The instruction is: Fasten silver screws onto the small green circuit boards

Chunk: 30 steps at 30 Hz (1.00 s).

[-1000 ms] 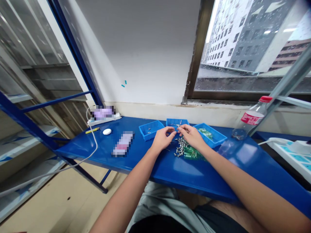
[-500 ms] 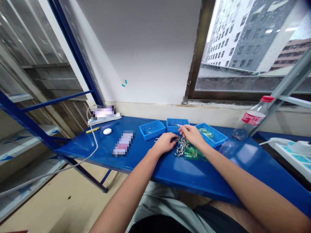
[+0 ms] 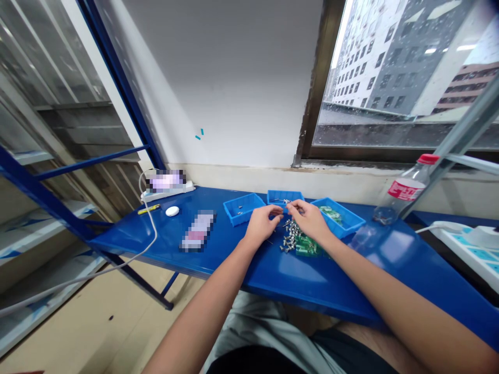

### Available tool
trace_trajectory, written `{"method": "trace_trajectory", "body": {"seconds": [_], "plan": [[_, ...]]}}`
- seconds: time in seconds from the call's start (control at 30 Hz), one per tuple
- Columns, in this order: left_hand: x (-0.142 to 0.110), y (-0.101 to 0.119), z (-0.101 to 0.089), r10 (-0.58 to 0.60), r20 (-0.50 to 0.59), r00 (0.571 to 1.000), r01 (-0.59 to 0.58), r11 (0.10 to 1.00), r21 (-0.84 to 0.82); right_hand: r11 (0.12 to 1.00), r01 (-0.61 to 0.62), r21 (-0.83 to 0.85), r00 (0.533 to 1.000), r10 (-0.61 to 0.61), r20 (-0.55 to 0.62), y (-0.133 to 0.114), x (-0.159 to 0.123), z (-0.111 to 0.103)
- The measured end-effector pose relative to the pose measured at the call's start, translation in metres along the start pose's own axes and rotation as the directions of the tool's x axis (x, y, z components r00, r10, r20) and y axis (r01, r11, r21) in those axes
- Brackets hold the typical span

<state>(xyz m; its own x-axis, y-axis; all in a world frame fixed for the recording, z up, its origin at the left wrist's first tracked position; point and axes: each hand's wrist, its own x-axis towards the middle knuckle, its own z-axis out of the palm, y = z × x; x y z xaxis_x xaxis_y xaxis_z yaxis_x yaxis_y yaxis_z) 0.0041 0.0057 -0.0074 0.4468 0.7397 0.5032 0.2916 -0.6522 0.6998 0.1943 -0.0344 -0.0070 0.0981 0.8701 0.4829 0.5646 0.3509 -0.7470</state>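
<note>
Two bare hands meet over a blue table, just in front of the blue trays. The left hand is bent in a soft curl. Its fingers curve round to face the thumb, with a narrow gap between. I cannot tell if it holds a small thing, because the tips are too tiny to see well. The right hand has its thumb and first finger close together, like a pinch. I cannot tell what is in that pinch. The tips of the two hands are very near each other.

A heap of shiny metal bits lies on the table, below and between the hands. Green pieces lie right beside the heap, partly under the right wrist.

The left tray has a few tiny bits in it. The middle tray has thin metal parts in it and sits just past the fingertips. The right tray holds green and white pieces and is close to the right hand.

A clear bottle with a red cap stands far to the right. A white round thing and a yellow tool lie far to the left.
</note>
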Motion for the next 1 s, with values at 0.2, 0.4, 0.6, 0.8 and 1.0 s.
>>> {"method": "trace_trajectory", "body": {"seconds": [0.2, 0.4, 0.6, 0.8, 1.0], "plan": [[0.004, -0.008, 0.002, -0.136, -0.032, 0.990, 0.112, 0.908, -0.404, 0.986, 0.159, -0.056, 0.986, -0.157, 0.049, -0.004, -0.003, 0.004], [0.004, -0.003, -0.001, -0.219, 0.046, 0.975, 0.211, 0.829, -0.518, 0.979, 0.181, -0.093, 0.984, -0.180, 0.018, -0.003, -0.005, 0.007], [0.001, 0.001, 0.001, -0.168, 0.098, 0.981, 0.194, 0.822, -0.535, 0.963, 0.221, -0.154, 0.975, -0.221, 0.021, -0.004, -0.006, 0.006], [0.000, 0.005, 0.002, -0.161, 0.049, 0.986, 0.165, 0.873, -0.458, 0.952, 0.238, -0.191, 0.969, -0.245, -0.013, -0.007, -0.006, 0.005], [-0.001, 0.006, -0.007, -0.133, 0.087, 0.987, 0.146, 0.974, -0.170, 0.970, 0.225, -0.087, 0.974, -0.223, 0.031, -0.006, -0.005, 0.004]]}}
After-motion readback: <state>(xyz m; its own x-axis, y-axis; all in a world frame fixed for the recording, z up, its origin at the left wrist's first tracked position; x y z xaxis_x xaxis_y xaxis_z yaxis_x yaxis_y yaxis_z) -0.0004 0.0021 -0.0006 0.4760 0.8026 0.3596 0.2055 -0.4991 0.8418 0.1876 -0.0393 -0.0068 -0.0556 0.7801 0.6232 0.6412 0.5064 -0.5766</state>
